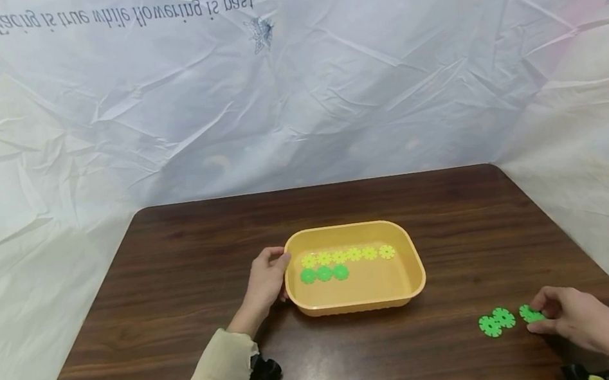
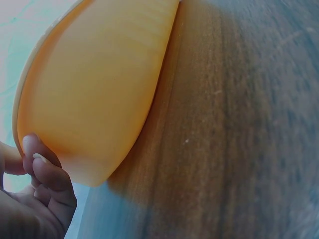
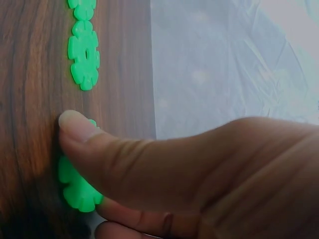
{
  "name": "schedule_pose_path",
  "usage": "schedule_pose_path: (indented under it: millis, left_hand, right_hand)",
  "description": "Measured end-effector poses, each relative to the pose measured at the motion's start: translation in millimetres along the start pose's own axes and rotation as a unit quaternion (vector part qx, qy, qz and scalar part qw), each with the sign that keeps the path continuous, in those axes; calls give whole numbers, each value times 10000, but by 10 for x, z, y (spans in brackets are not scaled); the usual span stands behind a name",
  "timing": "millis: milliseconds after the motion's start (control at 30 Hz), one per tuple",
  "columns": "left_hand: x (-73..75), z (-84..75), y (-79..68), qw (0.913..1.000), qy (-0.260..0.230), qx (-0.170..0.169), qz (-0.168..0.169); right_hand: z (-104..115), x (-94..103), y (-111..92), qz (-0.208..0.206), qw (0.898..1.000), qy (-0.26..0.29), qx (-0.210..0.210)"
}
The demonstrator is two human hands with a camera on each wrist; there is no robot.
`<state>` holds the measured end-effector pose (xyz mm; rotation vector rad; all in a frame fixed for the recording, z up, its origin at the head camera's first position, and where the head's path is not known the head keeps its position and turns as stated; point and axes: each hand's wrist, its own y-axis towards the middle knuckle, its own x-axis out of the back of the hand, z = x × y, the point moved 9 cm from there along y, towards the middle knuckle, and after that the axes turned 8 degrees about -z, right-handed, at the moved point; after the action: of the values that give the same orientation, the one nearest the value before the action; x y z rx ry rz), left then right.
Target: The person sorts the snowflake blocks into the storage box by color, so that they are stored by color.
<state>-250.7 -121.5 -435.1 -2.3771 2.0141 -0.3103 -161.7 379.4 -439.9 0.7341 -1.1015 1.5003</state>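
Observation:
A yellow plastic tray (image 1: 358, 305) stands mid-table. My left hand (image 1: 264, 283) grips its left rim, thumb on top; the left wrist view shows curled fingers (image 2: 52, 177) against the outer wall. Inside lie a row of several yellow snowflake discs (image 1: 339, 256) and, in front of it, three green ones (image 1: 325, 273). At the table's right side my right hand (image 1: 582, 316) pinches a green snowflake disc (image 3: 79, 191) between thumb and fingers, at the tabletop. The thumb hides part of it. Two more green discs (image 1: 490, 326) lie just left of that hand, touching each other.
The dark wooden table (image 1: 201, 243) has its right edge close beyond my right hand. White printed sheeting (image 1: 292, 101) hangs behind the table and along both sides. A black wrist camera (image 1: 268, 371) sits on my left wrist.

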Motion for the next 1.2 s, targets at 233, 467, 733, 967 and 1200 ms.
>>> schedule_pose_path:
  millis: [233, 467, 733, 967, 1200]
  left_hand:
    - [7, -4, 11, 10000, -11, -67, 13]
    - [11, -7, -1, 10000, -10, -47, -5]
    - [4, -11, 10, 9999, 10, -113, 9]
    - [0, -7, 3, 10000, 29, -58, 35]
    - [0, -18, -4, 10000, 25, -56, 22]
  right_hand:
    - [12, 29, -4, -80, 9999, -44, 56]
    - [49, 75, -55, 53, 9999, 119, 87]
    - [141, 127, -90, 194, 9989, 325, 284]
    - [385, 194, -121, 207, 9952, 564, 771]
    - [825, 309, -97, -648, 9859, 941, 1225]
